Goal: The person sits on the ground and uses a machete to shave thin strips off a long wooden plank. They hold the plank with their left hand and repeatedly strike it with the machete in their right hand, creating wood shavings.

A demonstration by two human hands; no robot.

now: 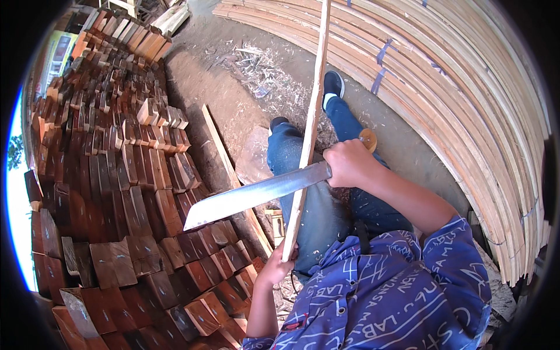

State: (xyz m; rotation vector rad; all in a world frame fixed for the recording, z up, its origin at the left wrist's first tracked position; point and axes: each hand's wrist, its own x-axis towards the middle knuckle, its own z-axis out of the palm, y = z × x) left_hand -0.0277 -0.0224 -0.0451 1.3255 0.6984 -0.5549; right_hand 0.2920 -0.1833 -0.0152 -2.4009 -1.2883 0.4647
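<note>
My right hand (pixel 350 163) is closed round the handle of a machete (pixel 251 197), and a round wooden butt end (pixel 368 140) shows just past the fist. The broad metal blade points left and lies across a long, thin wooden strip (pixel 311 122); whether it touches the wood I cannot tell. Near my waist, my left hand (pixel 279 266) grips the strip by its lower end. From there the strip slants up and away over my legs (pixel 318 216), past the top of the view.
Stacked reddish-brown timber blocks (pixel 111 262) fill the left side. Bundles of long pale slats (pixel 443 76), tied with dark straps, curve along the right. Wood shavings (pixel 262 70) litter the ground ahead. A loose plank (pixel 224 154) lies beside the block stack.
</note>
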